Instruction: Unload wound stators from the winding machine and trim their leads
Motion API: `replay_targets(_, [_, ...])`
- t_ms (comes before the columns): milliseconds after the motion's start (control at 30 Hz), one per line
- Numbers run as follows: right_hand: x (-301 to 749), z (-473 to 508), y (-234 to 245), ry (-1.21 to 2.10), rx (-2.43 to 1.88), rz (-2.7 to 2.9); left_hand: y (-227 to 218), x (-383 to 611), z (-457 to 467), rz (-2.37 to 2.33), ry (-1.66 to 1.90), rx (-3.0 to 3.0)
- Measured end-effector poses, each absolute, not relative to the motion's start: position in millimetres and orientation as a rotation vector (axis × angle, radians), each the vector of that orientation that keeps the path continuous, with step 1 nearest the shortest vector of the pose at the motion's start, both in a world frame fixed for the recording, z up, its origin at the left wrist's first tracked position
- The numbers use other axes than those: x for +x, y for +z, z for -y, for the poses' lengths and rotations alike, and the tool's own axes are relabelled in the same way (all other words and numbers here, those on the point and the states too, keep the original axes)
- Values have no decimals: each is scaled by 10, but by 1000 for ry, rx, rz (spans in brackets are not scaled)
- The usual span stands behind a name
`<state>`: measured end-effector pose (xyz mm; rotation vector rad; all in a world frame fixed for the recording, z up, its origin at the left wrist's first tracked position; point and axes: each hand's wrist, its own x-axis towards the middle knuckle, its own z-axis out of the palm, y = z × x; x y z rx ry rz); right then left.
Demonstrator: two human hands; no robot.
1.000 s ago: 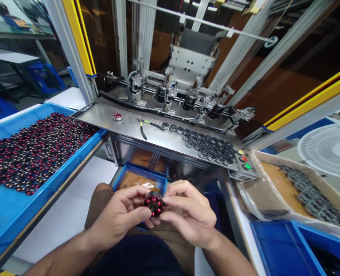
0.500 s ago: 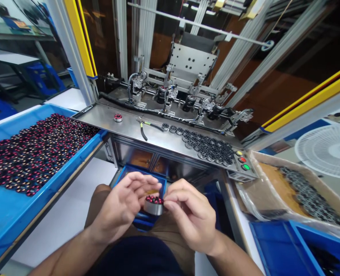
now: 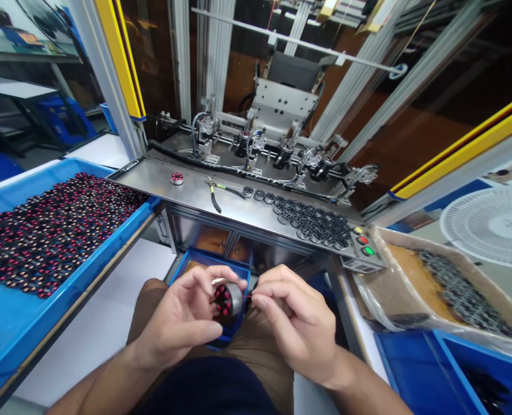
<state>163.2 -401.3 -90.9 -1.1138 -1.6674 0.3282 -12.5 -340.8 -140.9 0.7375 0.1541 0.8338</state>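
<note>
My left hand is closed around a small round motor part with a silver rim and red coil windings, tilted so its coil face looks left. My right hand pinches a thin wire coming off the part's right side between thumb and forefinger. Both hands hover over my lap, just in front of a small blue bin under the steel shelf.
A steel shelf carries one red-coil part, pliers, several black ring parts and coloured buttons. A blue tray of wound parts lies left. A lined cardboard box of dark parts and blue bins sit right.
My left hand closed back onto the part and tipped it from coil face up to facing left. My right fingers shifted from the part's body to pinching its wire.
</note>
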Motion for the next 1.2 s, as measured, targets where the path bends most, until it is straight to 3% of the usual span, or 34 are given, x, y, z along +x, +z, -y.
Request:
replay_targets(100, [1623, 4001, -901, 423, -1043, 1687, -1408, -109, 3345, -133, 839, 692])
replay_targets(233, [1638, 3997, -874, 451, -954, 1759, -1444, -93, 3287, -56, 288, 742])
replay_targets(300, [1640, 4005, -859, 436, -974, 1764, -1461, -106, 3305, -51, 213, 770])
replay_targets(567, [1582, 4019, -861, 415, -1145, 1604, -1423, -169, 3420, -202, 840, 800])
replay_targets(667, [1593, 3986, -905, 478, -1049, 1610, -1430, -128, 3364, -185, 908, 734])
replay_targets(833, [1654, 3928, -935, 479, -900, 1677, -1488, -59, 3254, -65, 217, 721])
replay_targets(900, [1676, 3924, -920, 439, -907, 1689, -1509, -70, 3257, -11, 145, 710])
replay_targets(1200, [1634, 3947, -912, 341, -1082, 1565, -1517, -123, 3415, -243, 830, 940])
